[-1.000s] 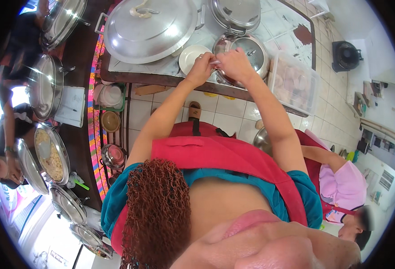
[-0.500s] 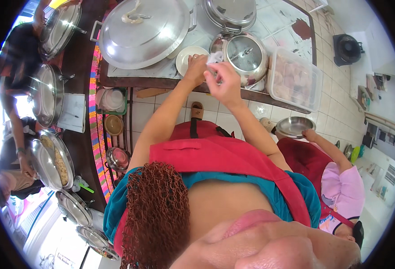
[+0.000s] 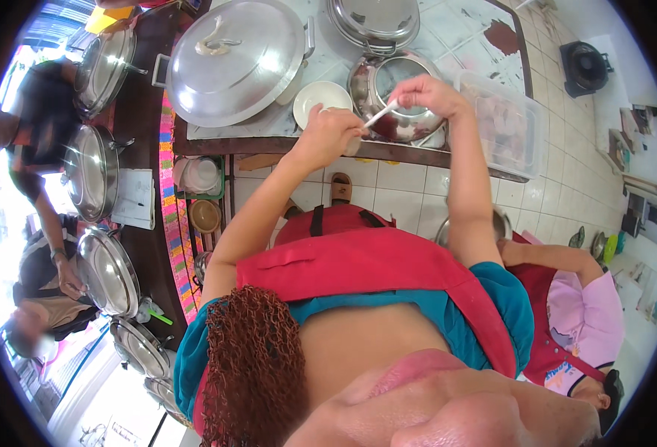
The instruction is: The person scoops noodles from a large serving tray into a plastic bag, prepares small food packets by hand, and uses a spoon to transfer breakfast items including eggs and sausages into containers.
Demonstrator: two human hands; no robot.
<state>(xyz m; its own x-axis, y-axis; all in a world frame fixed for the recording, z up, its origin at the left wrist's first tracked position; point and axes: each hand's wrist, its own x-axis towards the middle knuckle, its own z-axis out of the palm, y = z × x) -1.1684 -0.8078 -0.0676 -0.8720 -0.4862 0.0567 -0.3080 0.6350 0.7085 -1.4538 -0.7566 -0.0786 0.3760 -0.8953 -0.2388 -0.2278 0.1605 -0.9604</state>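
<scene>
My left hand (image 3: 330, 136) is closed in a pinch over the table's near edge, gripping one end of a thin white twisted strip (image 3: 379, 115) that looks like plastic. A small brownish lump (image 3: 352, 145) shows just under its fingers; whether it hangs from the strip I cannot tell. The strip's other end is pinched in my right hand (image 3: 427, 97), so it runs taut between both hands. Behind it stands a round steel pot (image 3: 363, 78) with a glass-centred lid, partly covered by my right hand. A white bowl (image 3: 321, 95) sits just beyond my left hand.
A large lidded pot (image 3: 232, 63) and another lidded pot (image 3: 373, 22) stand farther back. At the right is a clear plastic box (image 3: 501, 127) of pale pieces. A co-worker (image 3: 567, 298) stands close by my right arm. Chafing dishes (image 3: 109, 272) line the left counter, with people beyond.
My hands have moved apart, the right one rightward, drawing the bunched white plastic into a taut strip. The co-worker's basin has shifted behind my right arm. On the left, a chafing dish's lid has closed.
</scene>
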